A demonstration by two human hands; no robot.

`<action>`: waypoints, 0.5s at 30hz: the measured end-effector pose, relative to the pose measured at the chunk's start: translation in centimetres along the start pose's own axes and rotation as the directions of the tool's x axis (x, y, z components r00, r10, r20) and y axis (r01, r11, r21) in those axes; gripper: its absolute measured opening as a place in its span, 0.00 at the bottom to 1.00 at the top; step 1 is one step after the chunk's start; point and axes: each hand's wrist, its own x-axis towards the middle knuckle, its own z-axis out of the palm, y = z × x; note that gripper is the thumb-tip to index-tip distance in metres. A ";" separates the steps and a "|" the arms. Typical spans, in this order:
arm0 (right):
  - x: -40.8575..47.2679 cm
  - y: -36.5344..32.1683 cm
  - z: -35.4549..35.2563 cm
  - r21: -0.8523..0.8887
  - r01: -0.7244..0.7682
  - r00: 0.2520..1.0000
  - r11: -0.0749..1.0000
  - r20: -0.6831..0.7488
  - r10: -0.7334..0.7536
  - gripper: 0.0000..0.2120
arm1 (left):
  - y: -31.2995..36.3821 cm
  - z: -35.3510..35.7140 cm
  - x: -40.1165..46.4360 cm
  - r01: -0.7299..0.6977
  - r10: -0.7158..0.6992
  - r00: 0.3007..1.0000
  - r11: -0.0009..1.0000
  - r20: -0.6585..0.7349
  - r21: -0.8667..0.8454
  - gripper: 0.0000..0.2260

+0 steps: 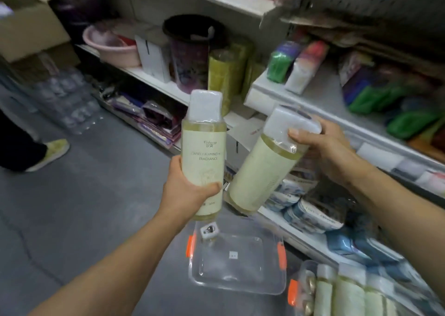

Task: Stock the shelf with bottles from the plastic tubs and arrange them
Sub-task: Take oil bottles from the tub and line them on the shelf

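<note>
My left hand [185, 190] grips the lower body of an upright pale yellow bottle [204, 144] with a white cap and a cream label. My right hand [325, 147] holds a second, matching bottle [262, 168] by its white cap and neck; this one tilts with its cap to the upper right. Both bottles hang above a clear plastic tub [236, 258] with orange latches on the floor, which holds no bottles. A second tub [342, 291] at the bottom right holds several more such bottles lying side by side. The white shelf [320, 99] is to the right.
The right shelf carries green and purple packets [385, 99]; lower shelves hold blue-and-white packs [310, 214]. The far shelf has a pink basin [113, 46], a black bucket [192, 50] and yellow-green rolls [226, 74]. Another person's shoe [53, 152] stands on the grey floor at left.
</note>
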 end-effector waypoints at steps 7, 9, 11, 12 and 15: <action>-3.7 -11.8 -1.7 0.184 0.089 0.995 0.979 0.033 -0.097 0.42 | 9.6 -2.2 -2.4 -0.136 0.137 0.990 0.990 0.034 -0.034 0.33; -5.0 -14.8 -2.4 0.215 0.108 0.993 0.971 0.030 -0.117 0.40 | 12.4 -2.6 -3.2 -0.186 0.188 0.981 0.982 0.056 -0.031 0.32; -6.1 -17.4 -3.2 0.254 0.126 0.991 0.959 0.018 -0.135 0.36 | 15.0 -3.0 -3.9 -0.226 0.230 0.969 0.973 0.086 -0.049 0.31; -6.7 -18.7 -3.5 0.285 0.126 0.991 0.950 0.001 -0.132 0.35 | 16.3 -3.2 -4.3 -0.245 0.250 0.963 0.968 0.102 -0.062 0.31; -8.6 -22.7 -4.3 0.373 0.132 0.988 0.918 -0.121 -0.093 0.23 | 20.2 -3.5 -5.4 -0.299 0.308 0.941 0.951 0.138 -0.081 0.31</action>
